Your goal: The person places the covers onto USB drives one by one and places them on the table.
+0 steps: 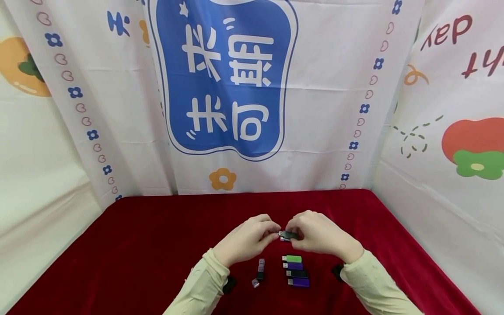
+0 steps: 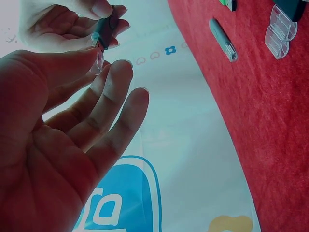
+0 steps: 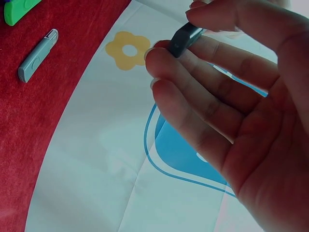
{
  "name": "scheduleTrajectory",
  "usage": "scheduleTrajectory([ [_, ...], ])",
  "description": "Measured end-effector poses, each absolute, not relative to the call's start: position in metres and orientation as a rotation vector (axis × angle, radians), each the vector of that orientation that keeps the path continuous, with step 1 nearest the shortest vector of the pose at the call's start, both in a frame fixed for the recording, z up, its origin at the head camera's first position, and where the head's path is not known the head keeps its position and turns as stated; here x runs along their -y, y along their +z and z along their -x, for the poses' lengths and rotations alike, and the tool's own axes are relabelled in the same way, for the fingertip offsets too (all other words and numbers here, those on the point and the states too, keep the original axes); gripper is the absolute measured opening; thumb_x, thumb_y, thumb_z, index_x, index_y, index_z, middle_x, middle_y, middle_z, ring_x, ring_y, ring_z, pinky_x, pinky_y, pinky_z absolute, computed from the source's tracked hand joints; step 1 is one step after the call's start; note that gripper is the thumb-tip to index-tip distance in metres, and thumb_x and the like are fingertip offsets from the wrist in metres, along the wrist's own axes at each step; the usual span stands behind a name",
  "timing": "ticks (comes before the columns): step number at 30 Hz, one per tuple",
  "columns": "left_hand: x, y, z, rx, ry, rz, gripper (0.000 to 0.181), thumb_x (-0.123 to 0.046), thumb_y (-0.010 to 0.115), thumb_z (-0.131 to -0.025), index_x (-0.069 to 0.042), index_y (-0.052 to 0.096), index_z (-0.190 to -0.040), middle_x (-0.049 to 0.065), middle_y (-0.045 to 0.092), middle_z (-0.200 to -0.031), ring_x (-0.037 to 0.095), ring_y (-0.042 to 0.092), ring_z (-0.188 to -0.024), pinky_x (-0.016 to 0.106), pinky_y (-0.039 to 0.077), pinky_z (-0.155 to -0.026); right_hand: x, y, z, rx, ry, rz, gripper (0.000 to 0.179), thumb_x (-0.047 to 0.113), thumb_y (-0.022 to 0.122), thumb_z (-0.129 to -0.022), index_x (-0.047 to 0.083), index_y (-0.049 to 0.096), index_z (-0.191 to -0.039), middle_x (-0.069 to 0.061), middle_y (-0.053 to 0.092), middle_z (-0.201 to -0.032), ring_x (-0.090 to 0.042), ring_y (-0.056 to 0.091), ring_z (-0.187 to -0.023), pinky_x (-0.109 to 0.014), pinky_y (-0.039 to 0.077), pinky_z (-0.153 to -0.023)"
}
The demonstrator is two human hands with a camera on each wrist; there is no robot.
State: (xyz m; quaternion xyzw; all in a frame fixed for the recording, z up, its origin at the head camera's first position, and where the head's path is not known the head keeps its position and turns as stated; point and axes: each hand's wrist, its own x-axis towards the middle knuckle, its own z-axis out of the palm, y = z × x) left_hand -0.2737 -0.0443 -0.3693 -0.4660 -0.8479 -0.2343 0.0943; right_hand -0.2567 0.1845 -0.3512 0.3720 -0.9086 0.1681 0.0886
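Note:
In front of me my right hand [image 1: 320,232] pinches a dark USB flash drive [image 2: 107,30] between thumb and fingertips, its plug end pointing at the left hand. My left hand [image 1: 249,238] holds a small clear cap [image 2: 99,64] between thumb and forefinger, right at that plug end; its other fingers are spread. The right wrist view shows the drive's dark body [image 3: 183,40] but fingers hide the cap. A grey USB drive with a clear cap over its plug [image 3: 37,57] lies on the red cloth below the hands.
Nearer me a column of uncapped drives lies on the red cloth [image 1: 157,253]: green [image 1: 293,259], purple [image 1: 293,266], black [image 1: 298,274] and another purple [image 1: 300,283]. Left of them are clear caps [image 1: 261,262]. A printed white curtain [image 1: 315,131] rises behind the table.

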Motion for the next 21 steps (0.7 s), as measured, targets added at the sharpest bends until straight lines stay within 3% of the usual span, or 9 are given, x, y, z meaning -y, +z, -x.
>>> scheduleTrajectory([
  [21, 0.0435, -0.3697, 0.2723, 2.553, -0.692, 1.378, 0.017, -0.018, 0.064, -0.098, -0.010, 0.072, -0.110, -0.004, 0.062, -0.101, 0.001, 0.055, -0.084, 0.013, 0.047, -0.072, -0.1830, -0.3533, 0.2559, 2.682, 0.510, -1.135, 0.009, 0.010, 0.076, -0.080, 0.015, 0.075, -0.088, 0.012, 0.058, -0.075, -0.004, 0.050, -0.062, -0.022, 0.047, -0.057],
])
